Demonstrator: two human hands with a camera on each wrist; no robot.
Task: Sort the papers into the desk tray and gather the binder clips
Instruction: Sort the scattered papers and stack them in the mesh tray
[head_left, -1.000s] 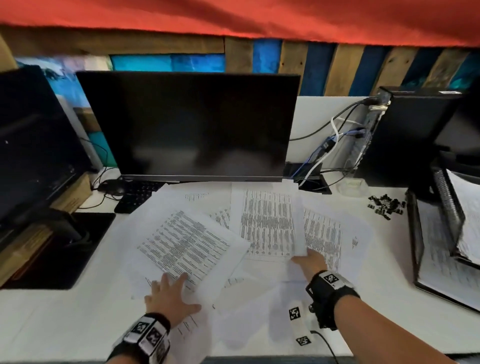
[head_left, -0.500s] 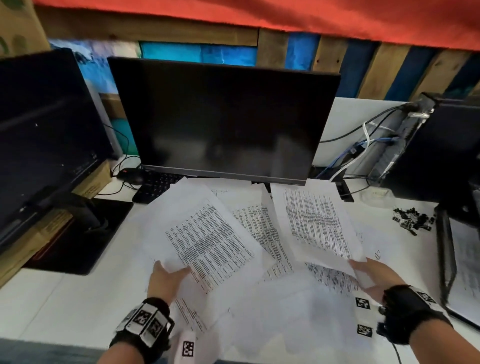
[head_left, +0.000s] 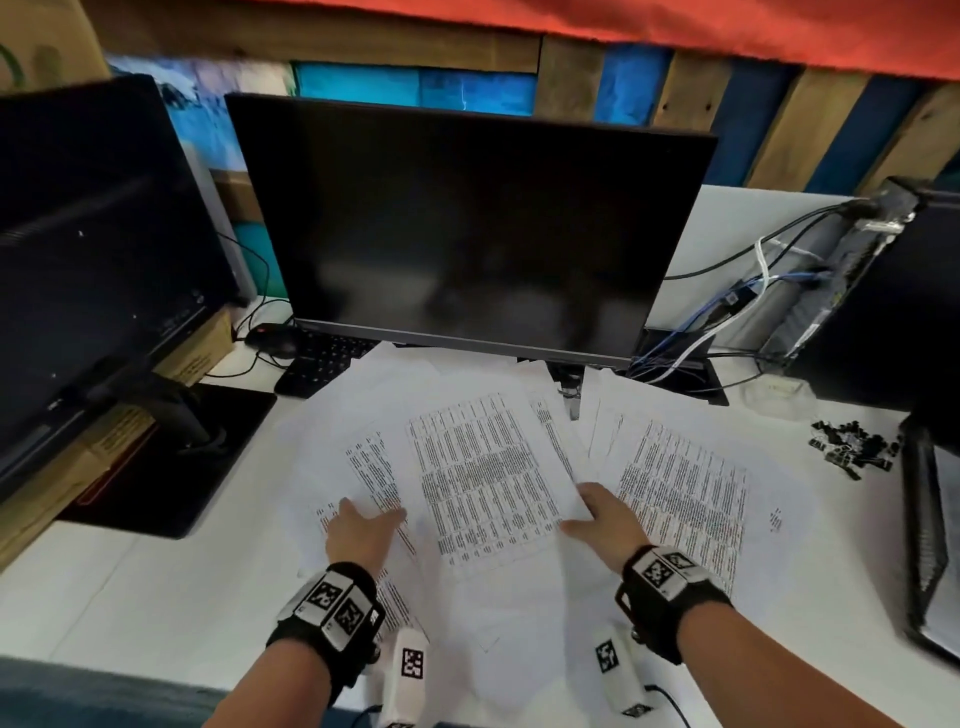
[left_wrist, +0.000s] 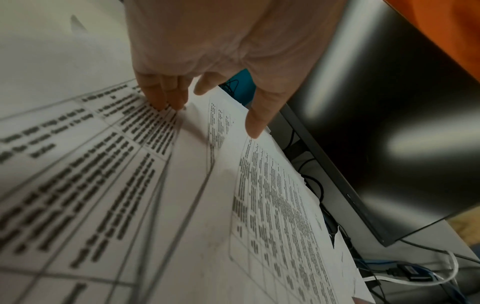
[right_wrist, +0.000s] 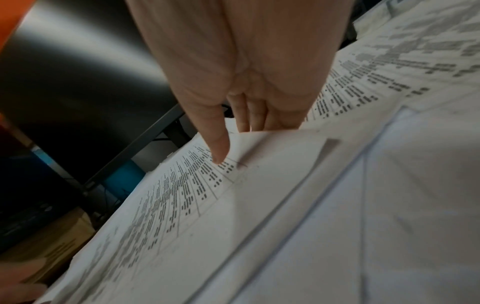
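From my remote seat: the right hand (head_left: 602, 519) pinches the near right corner of the top printed sheet (head_left: 488, 467), thumb on top and fingers tucked beneath it (the right wrist view shows this plainly), while the left hand (head_left: 363, 530) lies on the papers (head_left: 685, 493) with fingers fairly straight and spread, fingertips pressing a lower sheet, clamped on nothing. The papers are fanned across the middle of the table (head_left: 156, 597), from its near edge back to the foot of the centre monitor (head_left: 467, 223). The desk tray (head_left: 922, 545) sits at the table's right edge, partly cut off by the frame, some paper already in it. The binder clips (head_left: 852, 447) lie in a loose black heap near the right edge, just beside the tray's far corner. My worries: a one-corner pinch could let the sheet droop and drag its neighbours, possibly off the near edge; a sweep toward the tray could scatter the clips; sheets pushed back could snag the cables (head_left: 727, 322) behind. Counts: two hands, one tray in view, two dark monitors (a second monitor (head_left: 93, 270) stands at the left edge), one keyboard (head_left: 322, 358), half hidden under the papers. Sheets: at least five distinct, the overlap hides the rest. Clips: too small and bunched to count.
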